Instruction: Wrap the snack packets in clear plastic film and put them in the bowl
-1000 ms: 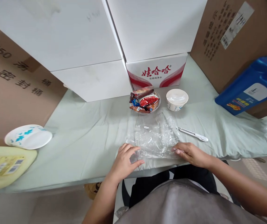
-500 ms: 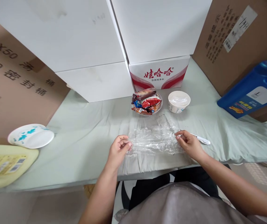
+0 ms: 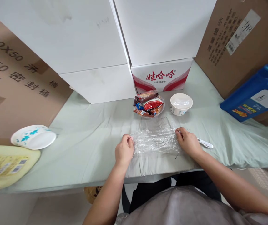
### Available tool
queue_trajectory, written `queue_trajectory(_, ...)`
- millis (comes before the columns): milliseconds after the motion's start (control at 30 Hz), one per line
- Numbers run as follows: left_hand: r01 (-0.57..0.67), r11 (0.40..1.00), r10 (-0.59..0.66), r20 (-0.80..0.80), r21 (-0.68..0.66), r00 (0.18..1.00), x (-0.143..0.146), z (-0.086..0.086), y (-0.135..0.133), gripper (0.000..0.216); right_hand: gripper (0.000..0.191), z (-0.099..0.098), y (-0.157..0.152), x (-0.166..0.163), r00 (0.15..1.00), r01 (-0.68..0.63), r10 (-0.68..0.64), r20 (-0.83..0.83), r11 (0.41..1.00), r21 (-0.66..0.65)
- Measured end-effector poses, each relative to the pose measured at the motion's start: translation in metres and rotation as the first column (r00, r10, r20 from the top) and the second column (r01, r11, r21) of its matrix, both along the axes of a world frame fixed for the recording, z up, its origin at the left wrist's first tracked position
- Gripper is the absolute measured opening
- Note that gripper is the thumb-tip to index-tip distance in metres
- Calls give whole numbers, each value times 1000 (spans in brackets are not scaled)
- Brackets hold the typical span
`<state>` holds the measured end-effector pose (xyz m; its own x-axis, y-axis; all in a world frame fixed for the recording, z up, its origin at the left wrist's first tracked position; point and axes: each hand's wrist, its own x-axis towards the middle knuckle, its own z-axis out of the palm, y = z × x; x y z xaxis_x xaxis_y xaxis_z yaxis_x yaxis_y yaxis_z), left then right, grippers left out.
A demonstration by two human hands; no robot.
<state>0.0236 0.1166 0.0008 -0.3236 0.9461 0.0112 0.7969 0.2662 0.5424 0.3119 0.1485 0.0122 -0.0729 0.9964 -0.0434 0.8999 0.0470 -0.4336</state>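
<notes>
A crinkled sheet of clear plastic film (image 3: 156, 142) stretches between my two hands, low over the cloth-covered table. My left hand (image 3: 124, 150) is closed, pinching the film's left edge between thumb and fingers. On the opposite edge, my right hand (image 3: 188, 141) is closed on the film too. A white-handled utility knife (image 3: 205, 143) lies just beyond my right hand, partly hidden by it. Behind the film stand a clear bowl of wrapped snacks (image 3: 149, 104) and a paper bowl (image 3: 181, 104) with clear plastic in or over its mouth.
White cartons (image 3: 162, 76) are stacked at the back. Brown cardboard boxes (image 3: 18, 75) flank both sides. On the right leans a blue bottle (image 3: 253, 93). At the left, a paper bowl (image 3: 32, 137) lies tipped beside a pale yellow jug (image 3: 9, 165). The table's front edge runs before my lap.
My left hand has turned and its fingers have closed more tightly on the film's edge. The film looks pulled straighter between my hands. The whole view has shifted slightly.
</notes>
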Motion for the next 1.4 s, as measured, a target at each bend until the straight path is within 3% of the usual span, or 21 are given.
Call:
queue_trajectory(133,0,999,-13,-296,-45,955,4,-3,5,18,29,-3,8,-7,985,-4,14,173,998,-59)
queue_trajectory(233,-19,996,-17,-414,-83,910,4,-5,7,23,31,-1,12,-12,968,7,19,252,995,-101)
queue_trajectory(400,-18,992,-35,-401,-127,915,-2,1,8,24,35,4,19,-18,938,4,48,345,989,-149)
queue_trajectory(533,29,999,-34,-372,-19,928,-14,9,13,34,30,10,23,-20,921,-38,81,382,992,-117)
queue_trajectory(667,136,990,-140,-326,-37,935,-24,8,21,18,28,14,30,-24,936,-69,85,341,996,-58)
queue_trajectory(767,182,983,-185,-334,-40,924,-27,2,25,17,34,12,39,-28,949,-50,81,306,993,-107)
queue_trajectory(967,126,992,-109,-406,16,908,-31,-1,25,16,40,9,56,-36,945,2,52,322,986,-165)
queue_trajectory(1067,75,984,7,-457,162,889,-19,10,17,21,38,9,56,-41,942,1,54,332,986,-164)
queue_trajectory(1100,118,971,-11,-453,208,891,-12,14,14,24,37,9,55,-43,940,-1,56,335,987,-161)
queue_trajectory(1167,313,924,-199,-419,221,886,5,15,8,28,35,8,54,-44,938,-5,58,343,988,-155)
queue_trajectory(1267,617,784,-552,-373,74,746,23,3,4,37,34,8,54,-38,932,-2,55,358,989,-147)
queue_trajectory(1333,679,733,-637,-383,-32,669,27,-9,4,56,34,12,55,-28,927,24,29,375,990,-137)
queue_trajectory(1400,686,723,-655,-399,-83,642,27,-18,3,66,34,19,54,-19,920,45,-13,392,996,-73)
